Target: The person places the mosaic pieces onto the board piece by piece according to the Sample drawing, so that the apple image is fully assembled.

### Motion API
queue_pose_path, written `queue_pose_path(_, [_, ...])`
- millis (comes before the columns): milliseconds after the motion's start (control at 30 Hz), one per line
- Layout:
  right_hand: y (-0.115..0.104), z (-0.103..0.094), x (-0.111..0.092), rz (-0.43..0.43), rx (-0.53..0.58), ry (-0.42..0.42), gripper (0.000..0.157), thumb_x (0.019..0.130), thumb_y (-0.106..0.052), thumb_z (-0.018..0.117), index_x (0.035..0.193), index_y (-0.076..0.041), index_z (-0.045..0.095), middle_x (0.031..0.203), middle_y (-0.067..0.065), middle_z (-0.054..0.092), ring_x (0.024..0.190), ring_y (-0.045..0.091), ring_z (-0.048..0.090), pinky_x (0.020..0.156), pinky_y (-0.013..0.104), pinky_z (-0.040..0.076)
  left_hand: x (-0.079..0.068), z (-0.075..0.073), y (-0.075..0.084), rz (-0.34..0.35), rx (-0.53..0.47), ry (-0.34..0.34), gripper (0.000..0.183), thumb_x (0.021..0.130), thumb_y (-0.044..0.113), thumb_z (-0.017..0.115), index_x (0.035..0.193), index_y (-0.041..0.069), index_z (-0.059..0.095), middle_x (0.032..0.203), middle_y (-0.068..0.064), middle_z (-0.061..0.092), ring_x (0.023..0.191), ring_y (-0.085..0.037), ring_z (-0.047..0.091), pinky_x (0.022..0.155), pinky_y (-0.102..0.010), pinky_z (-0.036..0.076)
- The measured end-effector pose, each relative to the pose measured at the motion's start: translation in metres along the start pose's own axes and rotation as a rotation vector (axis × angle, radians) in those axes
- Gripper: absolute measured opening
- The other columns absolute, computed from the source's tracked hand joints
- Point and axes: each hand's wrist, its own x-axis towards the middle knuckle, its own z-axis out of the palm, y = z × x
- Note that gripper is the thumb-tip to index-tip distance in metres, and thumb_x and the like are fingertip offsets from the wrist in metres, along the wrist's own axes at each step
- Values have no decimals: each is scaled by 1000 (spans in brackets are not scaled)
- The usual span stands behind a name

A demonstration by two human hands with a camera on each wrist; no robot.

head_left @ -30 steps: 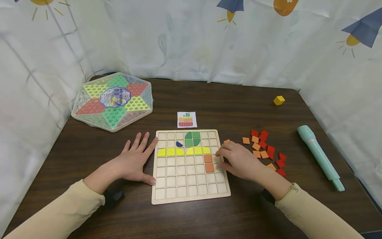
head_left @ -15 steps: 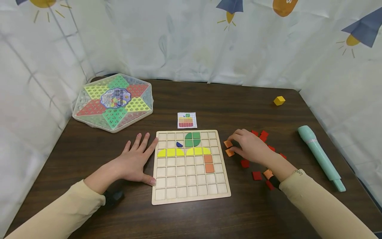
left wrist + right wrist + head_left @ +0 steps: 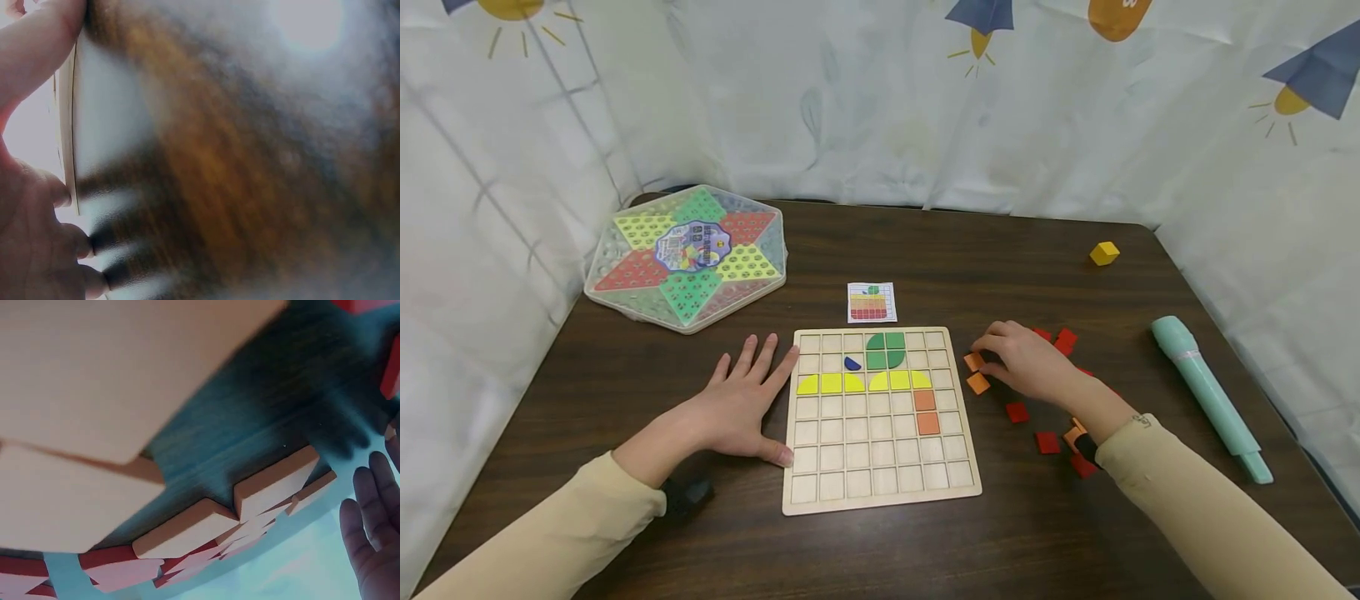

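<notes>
A wooden grid board [image 3: 850, 479] lies on the dark table. Green, blue, yellow and orange pieces fill some of its cells. My left hand [image 3: 739, 410] has its fingers spread, with thumb tip and index fingertip touching the board's left edge; the left wrist view shows the thumb [image 3: 37, 50] by the wooden rim. To the right of the board, my right hand [image 3: 1026, 365] pinches an orange square tile [image 3: 973, 362] between thumb and fingertips. A second orange tile [image 3: 978, 382] lies just below. Several red tiles [image 3: 1017, 412] lie around that hand, some partly hidden under the forearm.
Behind the board lies a small pattern card [image 3: 871, 302]. A Chinese checkers box [image 3: 688, 304] sits at the back left. A yellow block [image 3: 1104, 253] stands at the back right, and a mint-green umbrella-like rod [image 3: 1213, 396] lies along the right side.
My right hand has moved from the board's right edge to the tiles beside it and now pinches an orange one. Several loose tiles have shifted. The left hand stays put.
</notes>
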Motion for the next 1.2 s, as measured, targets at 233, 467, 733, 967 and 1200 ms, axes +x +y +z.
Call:
queue_pose_path(233, [2, 1, 1, 34, 24, -14, 19, 89, -11, 80, 106, -4, 73, 104, 11, 68, 95, 28, 62, 83, 43, 57, 0, -1, 1, 2, -3, 0, 139, 67, 69, 83, 165, 5, 7, 168, -32, -4, 153, -58, -8, 114, -80, 2])
queue_pose_path(467, [3, 2, -1, 35, 15, 4, 19, 90, -13, 79, 105, -4, 72, 103, 10, 68, 94, 28, 62, 82, 42, 56, 0, 0, 0, 4, -1, 1, 139, 68, 69, 83, 165, 5, 7, 168, -32, -4, 153, -58, -8, 114, -80, 3])
queue_pose_path(733, [-14, -4, 4, 34, 16, 17, 21, 90, -16, 80, 106, -5, 72, 108, 11, 68, 99, 28, 63, 87, 44, 57, 0, 1, -1, 4, -4, 1, 139, 68, 70, 82, 165, 5, 6, 168, -32, -5, 153, -57, -8, 114, -80, 3])
queue_pose_path(967, [-45, -1, 12, -79, 5, 55, 22, 87, -21, 84, 101, -8, 73, 103, 7, 69, 92, 22, 62, 80, 36, 56, 0, 0, -1, 0, -4, 1, 140, 68, 70, 83, 165, 6, 6, 168, -32, -5, 154, -57, -8, 114, -80, 2])
queue_pose_path(1200, [-72, 2, 20, -143, -12, 32, 25, 86, -25, 85, 103, -9, 75, 103, 3, 71, 93, 19, 62, 84, 32, 57, 0, 0, 0, 0, -7, 5, 140, 67, 70, 83, 165, 6, 7, 168, -32, -4, 154, -57, -7, 114, -80, 3])
